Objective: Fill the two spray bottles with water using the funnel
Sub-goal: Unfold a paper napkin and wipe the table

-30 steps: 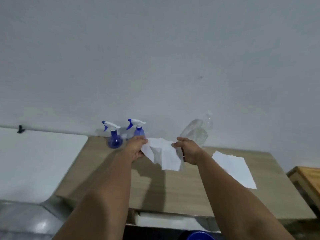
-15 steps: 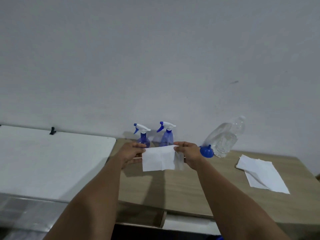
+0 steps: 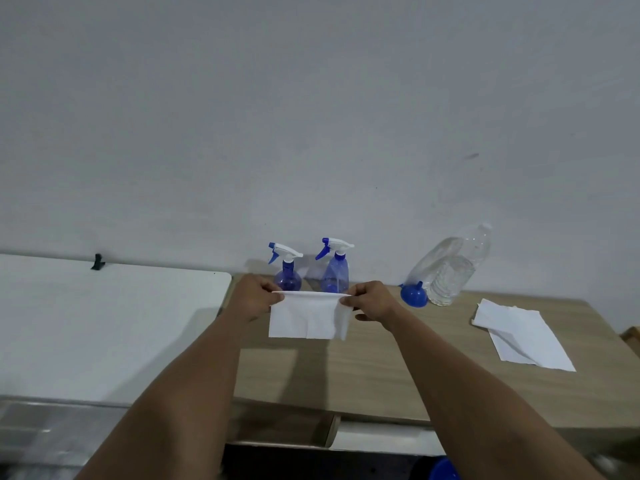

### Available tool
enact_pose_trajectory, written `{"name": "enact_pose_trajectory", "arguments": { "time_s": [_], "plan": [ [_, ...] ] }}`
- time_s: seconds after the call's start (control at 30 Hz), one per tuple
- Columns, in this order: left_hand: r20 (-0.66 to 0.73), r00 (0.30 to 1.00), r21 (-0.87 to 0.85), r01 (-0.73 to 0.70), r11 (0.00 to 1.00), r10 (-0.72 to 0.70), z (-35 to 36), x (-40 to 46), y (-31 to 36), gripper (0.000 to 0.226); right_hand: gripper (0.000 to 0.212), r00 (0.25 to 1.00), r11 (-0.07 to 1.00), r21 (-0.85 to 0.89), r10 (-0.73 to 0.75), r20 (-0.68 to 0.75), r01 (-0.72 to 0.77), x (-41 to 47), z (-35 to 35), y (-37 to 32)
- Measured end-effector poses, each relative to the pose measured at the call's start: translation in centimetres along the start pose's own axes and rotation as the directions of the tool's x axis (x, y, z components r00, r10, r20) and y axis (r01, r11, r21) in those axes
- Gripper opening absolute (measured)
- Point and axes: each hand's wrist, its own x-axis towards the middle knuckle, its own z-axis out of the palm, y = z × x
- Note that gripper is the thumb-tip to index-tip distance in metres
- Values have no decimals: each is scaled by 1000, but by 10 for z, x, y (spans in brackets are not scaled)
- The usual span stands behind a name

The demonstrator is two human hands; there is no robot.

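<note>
We are holding a white tissue [image 3: 306,318] taut
Left hand [image 3: 254,299] and right hand [image 3: 370,301] are pinching its top corners

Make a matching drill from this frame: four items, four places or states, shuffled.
Items:
1. funnel
2. paper towel
3. clear water bottle
4. loose tissue sheets

States:
A. flat on the table, far right
B. stretched between both hands
C. upside down beside the clear bottle
D. standing at the wall, part full

Pairs: 1-C, 2-B, 3-D, 4-A
</note>
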Motion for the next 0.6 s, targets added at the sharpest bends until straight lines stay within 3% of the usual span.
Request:
{"name": "enact_pose_trajectory", "arguments": {
  "time_s": [0.1,0.27,0.47,0.53,0.6],
  "plan": [
    [-8,1000,70,-10,997,10,-7,7,-3,8,14,1000,1000,-12,9,0,-9,7,0,3],
    [38,997,61,66,996,-69,-12,27,-14,4,9,994,988,115,99,55,-104,26,14,11],
    [-3,985,28,171,985,-171,-7,70,-54,24,33,988,963,228,154,-29,-143,78,55,24],
    [-27,983,66,184,981,-183,-5,89,-72,29,37,987,970,203,148,-55,-135,102,69,29],
    [-50,982,129,190,973,-185,-2,106,-89,37,38,990,993,56,109,-92,-104,126,84,35]
  ]
}}
